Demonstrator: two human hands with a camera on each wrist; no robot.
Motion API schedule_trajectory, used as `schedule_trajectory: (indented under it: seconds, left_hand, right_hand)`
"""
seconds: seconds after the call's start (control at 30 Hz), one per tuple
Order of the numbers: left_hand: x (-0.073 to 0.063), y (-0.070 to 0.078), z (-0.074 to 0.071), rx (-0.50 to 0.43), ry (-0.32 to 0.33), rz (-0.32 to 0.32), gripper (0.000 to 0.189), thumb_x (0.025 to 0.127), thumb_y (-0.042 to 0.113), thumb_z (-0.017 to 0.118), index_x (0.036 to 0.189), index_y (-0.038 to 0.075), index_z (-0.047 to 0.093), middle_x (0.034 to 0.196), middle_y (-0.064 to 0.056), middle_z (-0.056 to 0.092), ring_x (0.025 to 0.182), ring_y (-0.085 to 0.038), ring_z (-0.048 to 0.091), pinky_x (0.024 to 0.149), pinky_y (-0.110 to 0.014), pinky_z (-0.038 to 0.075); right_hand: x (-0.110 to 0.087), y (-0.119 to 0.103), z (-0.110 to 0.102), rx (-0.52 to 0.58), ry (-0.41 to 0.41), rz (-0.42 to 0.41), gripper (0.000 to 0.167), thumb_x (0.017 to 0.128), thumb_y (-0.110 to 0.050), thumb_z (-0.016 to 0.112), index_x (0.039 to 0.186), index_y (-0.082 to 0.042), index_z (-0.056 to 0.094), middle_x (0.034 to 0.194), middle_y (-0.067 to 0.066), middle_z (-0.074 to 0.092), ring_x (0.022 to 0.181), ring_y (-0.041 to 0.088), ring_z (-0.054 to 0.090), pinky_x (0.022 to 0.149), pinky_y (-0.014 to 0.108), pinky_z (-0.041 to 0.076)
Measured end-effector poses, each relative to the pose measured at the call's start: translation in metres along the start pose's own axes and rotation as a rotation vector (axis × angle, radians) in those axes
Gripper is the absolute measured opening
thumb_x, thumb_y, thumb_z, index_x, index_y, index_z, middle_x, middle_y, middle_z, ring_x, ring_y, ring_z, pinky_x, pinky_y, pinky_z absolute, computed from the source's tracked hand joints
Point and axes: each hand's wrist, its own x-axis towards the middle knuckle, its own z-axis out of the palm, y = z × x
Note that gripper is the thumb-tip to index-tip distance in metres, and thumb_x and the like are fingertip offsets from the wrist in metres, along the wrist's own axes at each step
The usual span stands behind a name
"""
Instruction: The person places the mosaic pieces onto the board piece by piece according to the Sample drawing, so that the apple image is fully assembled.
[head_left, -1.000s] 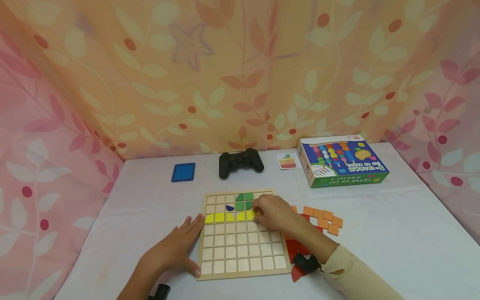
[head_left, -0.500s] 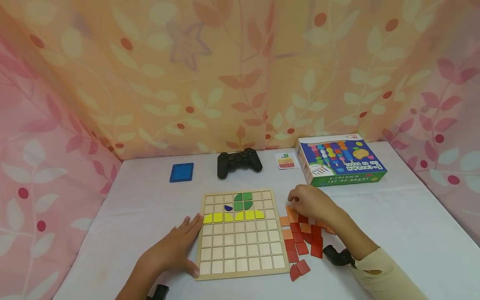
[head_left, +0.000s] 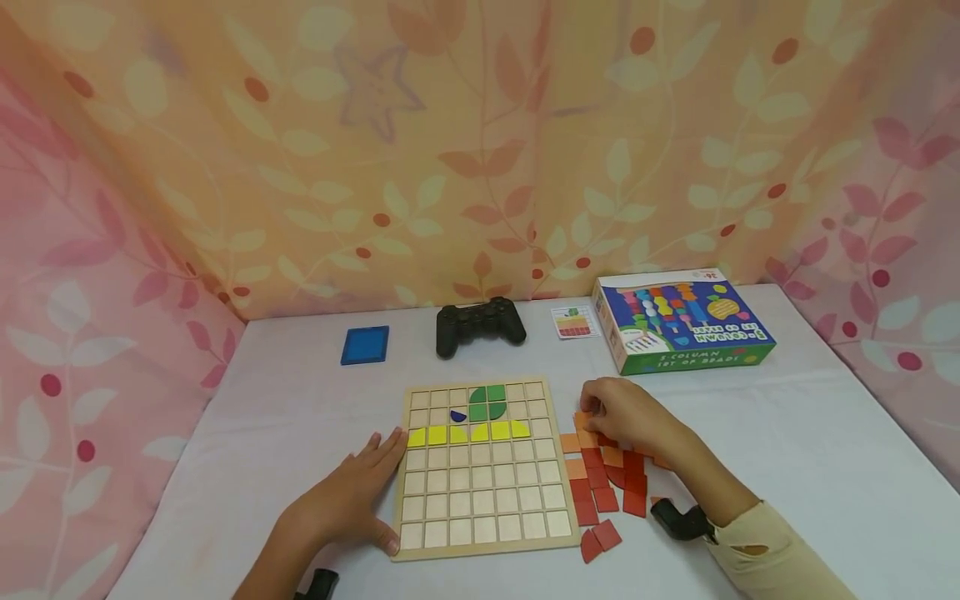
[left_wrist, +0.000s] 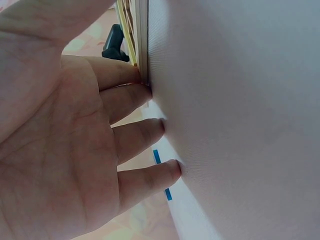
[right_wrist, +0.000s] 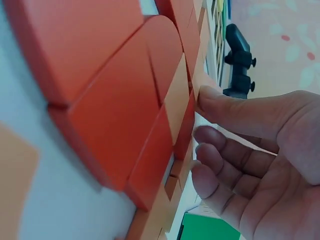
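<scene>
A wooden grid board point(head_left: 486, 552) lies flat on the white cloth. It bears a row of yellow tiles point(head_left: 437, 435), several green tiles point(head_left: 477, 412) and one dark blue half-round tile point(head_left: 458, 416). My left hand point(head_left: 347, 500) rests beside the board's left edge, fingers spread and thumb at the near corner; the left wrist view shows its fingertips on the cloth and board edge. My right hand point(head_left: 626, 412) is over the far end of the loose tiles, pinching an orange tile point(right_wrist: 201, 80) with its thumb; the index finger is mostly hidden behind the thumb.
Loose red tiles point(head_left: 634, 496) and orange tiles lie right of the board. Behind it are a blue square tray point(head_left: 365, 345), a black game controller point(head_left: 480, 323), a pattern card point(head_left: 576, 322) and a bead-set box point(head_left: 686, 321). A patterned curtain point(head_left: 480, 167) closes off the back.
The right hand has left the board's yellow row, where another yellow tile now lies, and moved right to the loose tiles. Lately it has shifted slightly down. The left hand keeps its place.
</scene>
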Motion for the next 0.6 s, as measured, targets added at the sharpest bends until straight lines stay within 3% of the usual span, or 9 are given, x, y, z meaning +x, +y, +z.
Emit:
schedule_trajectory:
  seconds: [0.27, 0.6]
  left_hand:
    - [-0.001, 0.0, -0.002, 0.004, 0.001, 0.009, 0.138, 0.047, 0.049, 0.097, 0.159, 0.009, 0.027, 0.165, -0.008, 0.019, 0.151, -0.035, 0.011, 0.115, -0.062, 0.019]
    - [-0.003, 0.002, -0.002, 0.0, 0.008, 0.006, 0.138, 0.047, 0.047, 0.098, 0.159, 0.008, 0.028, 0.165, -0.009, 0.02, 0.151, -0.036, 0.011, 0.115, -0.062, 0.019]
  right_hand:
    - [0.012, -0.01, -0.005, 0.105, 0.039, -0.054, 0.01, 0.087, -0.008, 0.078, 0.084, -0.012, 0.07, 0.074, -0.003, 0.06, 0.071, 0.017, 0.054, 0.066, 0.031, 0.051]
    - [0.037, -0.064, 0.013, 0.273, -0.007, -0.156, 0.013, 0.088, -0.01, 0.078, 0.078, -0.014, 0.071, 0.073, -0.006, 0.063, 0.074, 0.016, 0.054, 0.067, 0.03, 0.049]
